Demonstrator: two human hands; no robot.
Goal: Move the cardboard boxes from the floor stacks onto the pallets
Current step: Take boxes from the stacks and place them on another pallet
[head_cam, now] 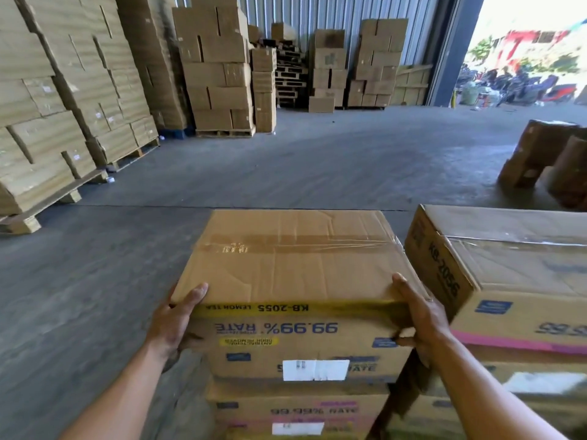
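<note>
Both on it: left hand (pixel 178 315) and right hand (pixel 419 315) clamp the top box (pixel 295 268) between them, atop its stack (pixel 295 404). With only the near corners gripped, the far end may dip, and the right knuckles could jam against the neighbouring box (pixel 508 249).

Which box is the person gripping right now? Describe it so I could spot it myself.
Look at the nearest stack of boxes, bottom centre of the view. The gripped box is its top one, with the left hand and right hand at its near corners. Its yellow stripe reads KB-2055, while the neighbouring box to the right has a pink stripe.
</note>
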